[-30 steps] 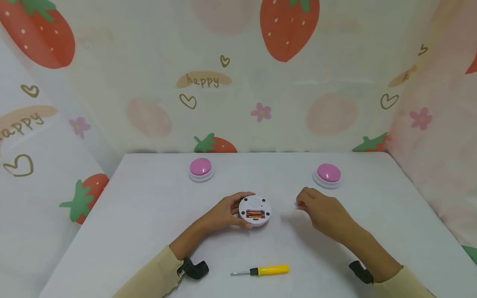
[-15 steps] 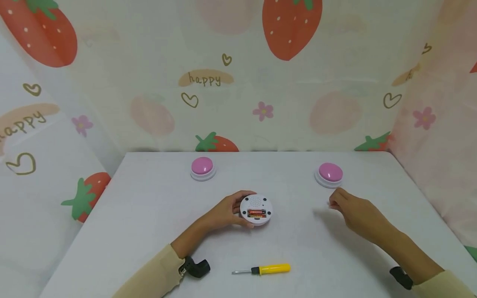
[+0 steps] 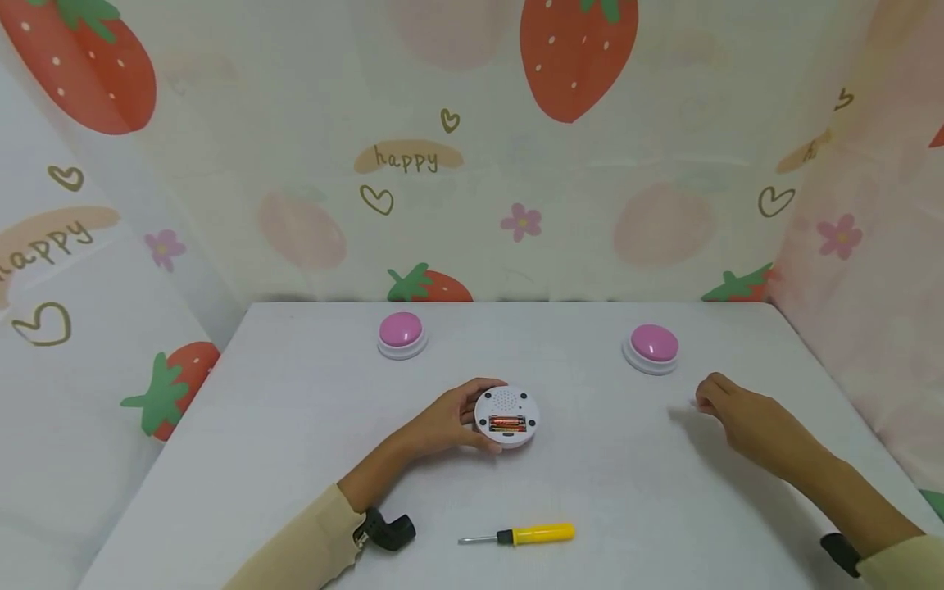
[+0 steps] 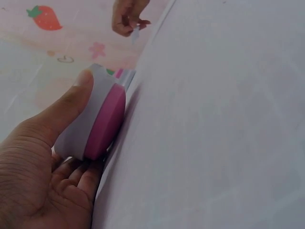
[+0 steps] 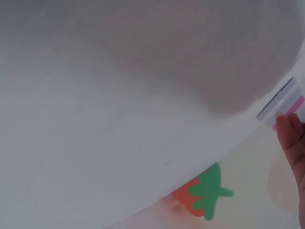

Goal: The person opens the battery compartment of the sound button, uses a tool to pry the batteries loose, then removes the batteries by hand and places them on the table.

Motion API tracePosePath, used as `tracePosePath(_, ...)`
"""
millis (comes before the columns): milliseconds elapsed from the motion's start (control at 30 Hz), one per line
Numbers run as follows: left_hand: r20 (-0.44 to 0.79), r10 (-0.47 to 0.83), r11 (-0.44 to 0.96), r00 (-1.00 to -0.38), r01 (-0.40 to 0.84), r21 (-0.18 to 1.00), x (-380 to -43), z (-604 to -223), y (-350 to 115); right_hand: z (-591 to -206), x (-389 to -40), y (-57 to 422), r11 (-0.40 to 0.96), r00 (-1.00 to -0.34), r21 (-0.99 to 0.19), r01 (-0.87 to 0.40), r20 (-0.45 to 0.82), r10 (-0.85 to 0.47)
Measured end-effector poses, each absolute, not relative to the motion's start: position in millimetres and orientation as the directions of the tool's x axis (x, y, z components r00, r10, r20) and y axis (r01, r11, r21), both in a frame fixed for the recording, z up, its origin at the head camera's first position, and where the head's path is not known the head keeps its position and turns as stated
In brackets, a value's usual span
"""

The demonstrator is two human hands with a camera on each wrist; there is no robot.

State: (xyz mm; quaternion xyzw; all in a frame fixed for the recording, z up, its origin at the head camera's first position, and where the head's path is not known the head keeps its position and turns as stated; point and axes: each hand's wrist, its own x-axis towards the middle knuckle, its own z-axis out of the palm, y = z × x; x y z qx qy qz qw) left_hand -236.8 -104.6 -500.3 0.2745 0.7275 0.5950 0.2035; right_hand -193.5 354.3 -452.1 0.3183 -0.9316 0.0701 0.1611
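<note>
My left hand (image 3: pixel 450 419) grips a round white push button (image 3: pixel 506 401) by its side, thumb near and fingers beyond. It is turned over, with its battery compartment uncovered and red batteries (image 3: pixel 507 424) lying inside. The left wrist view shows its pink cap (image 4: pixel 106 123) facing down, close to the table. Off to the right, my right hand (image 3: pixel 760 426) hovers over the table, thumb and fingers pinched together. Between its fingertips the left wrist view shows a small whitish piece (image 4: pixel 136 35), too blurred to make out its kind.
Two more pink-topped buttons stand cap up toward the back, one at left (image 3: pixel 401 334) and one at right (image 3: pixel 652 348). A yellow-handled screwdriver (image 3: pixel 542 533) lies near the front of the white table (image 3: pixel 295 459). Strawberry-printed sheeting (image 3: pixel 472 188) encloses the back and sides.
My right hand has moved right, from beside the held button to beyond the right-hand pink button, still pinched. My left hand and the button it holds have stayed put.
</note>
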Motion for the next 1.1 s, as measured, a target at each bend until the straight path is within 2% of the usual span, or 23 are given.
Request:
tracePosePath(300, 0.031, 0.642, 0.139, -0.766, 0.156, 0.978, -236.6, -502.0, -105.3, -456.2, -201.2, 373.9, 0.782, -0.742, 0.023, -0.623, 0.298, -0.600)
tracePosePath(567, 0.046, 0.651, 0.127, -0.758, 0.168, 0.978, -236.9, -502.1, -104.8, -456.8, -202.0, 382.3, 0.811, -0.798, 0.030, -0.584, 0.159, -0.581)
tracePosePath(767, 0.040, 0.649, 0.130, -0.760, 0.163, 0.978, -237.6, -502.7, -104.8, -459.1, -199.3, 383.9, 0.817, -0.808, 0.056, -0.573, 0.129, -0.575)
tracePosePath(967, 0.047, 0.647, 0.130, -0.761, 0.171, 0.977, -237.9, -501.9, -106.1, -459.9, -200.3, 379.0, 0.835, -0.835, 0.096, -0.542, 0.048, -0.548)
tracePosePath(1100, 0.042, 0.648, 0.134, -0.760, 0.168, 0.977, -239.2, -501.7, -107.0, -457.8, -201.0, 377.0, 0.824, -0.824, 0.117, -0.554, 0.066, -0.563)
